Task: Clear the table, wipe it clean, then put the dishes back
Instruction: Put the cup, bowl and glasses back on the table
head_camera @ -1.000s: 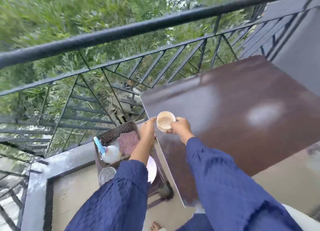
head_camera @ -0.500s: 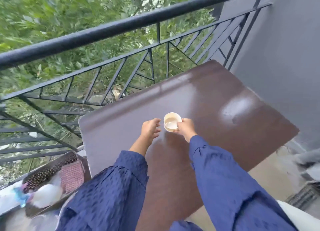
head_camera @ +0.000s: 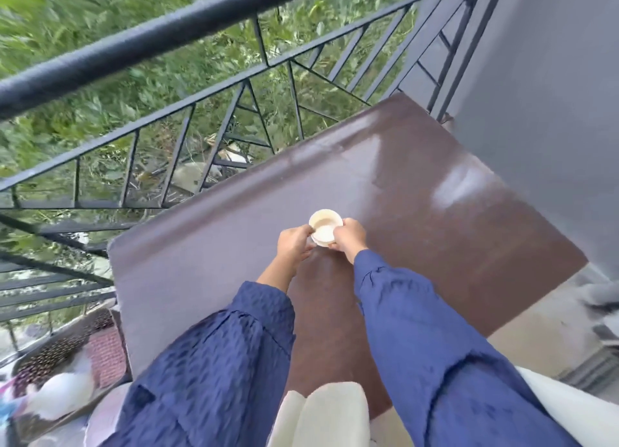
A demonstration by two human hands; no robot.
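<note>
A small cream bowl (head_camera: 325, 226) is held just above the middle of the dark brown table (head_camera: 418, 212). My left hand (head_camera: 294, 244) grips its left rim and my right hand (head_camera: 350, 235) grips its right side. It looks like two bowls stacked, though blur makes this unsure. Both arms wear blue sleeves. The tabletop carries nothing else and shines with glare patches.
A brown basket (head_camera: 60, 356) at the lower left, beside the table's left edge, holds a white dish (head_camera: 62, 394) and a pink cloth (head_camera: 105, 354). A black metal railing (head_camera: 167, 38) runs behind the table. A grey wall (head_camera: 552, 111) borders the right side.
I have turned right from the basket to the table, carrying the bowl over its middle. My left hand, briefly off the bowl, has closed on its left rim again.
</note>
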